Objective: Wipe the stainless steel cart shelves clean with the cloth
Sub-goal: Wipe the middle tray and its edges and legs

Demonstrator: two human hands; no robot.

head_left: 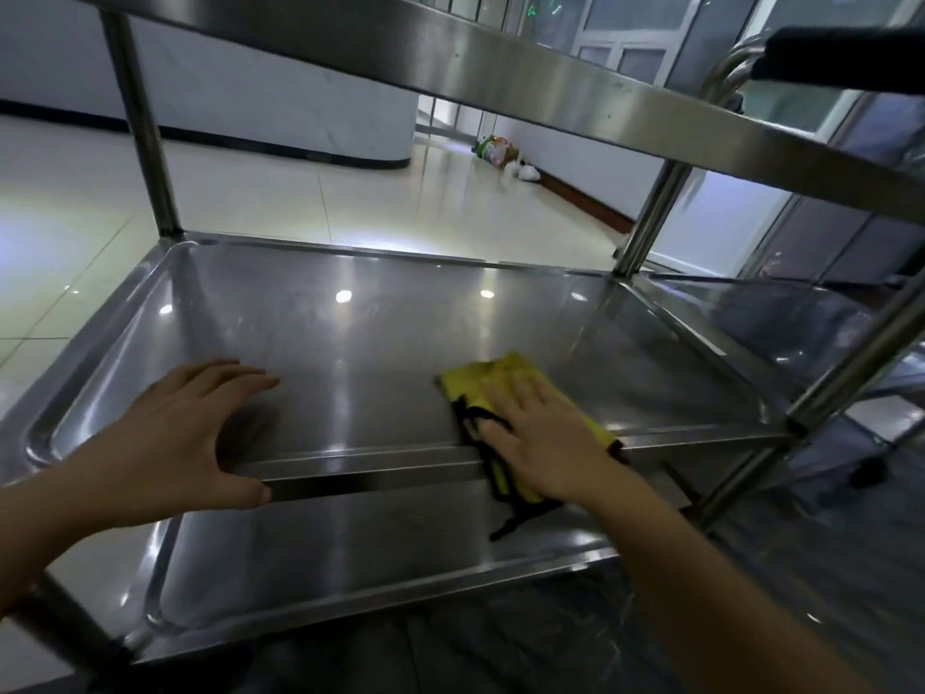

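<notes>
Two grips are set on the middle shelf (350, 343): the yellow cloth (500, 375) is pressed flat beneath straight fingers of the right grip (540, 438), the shelf's long run of steel is laid out to its left, where the front rim (375, 465) is clasped by the left grip (170, 433).
</notes>
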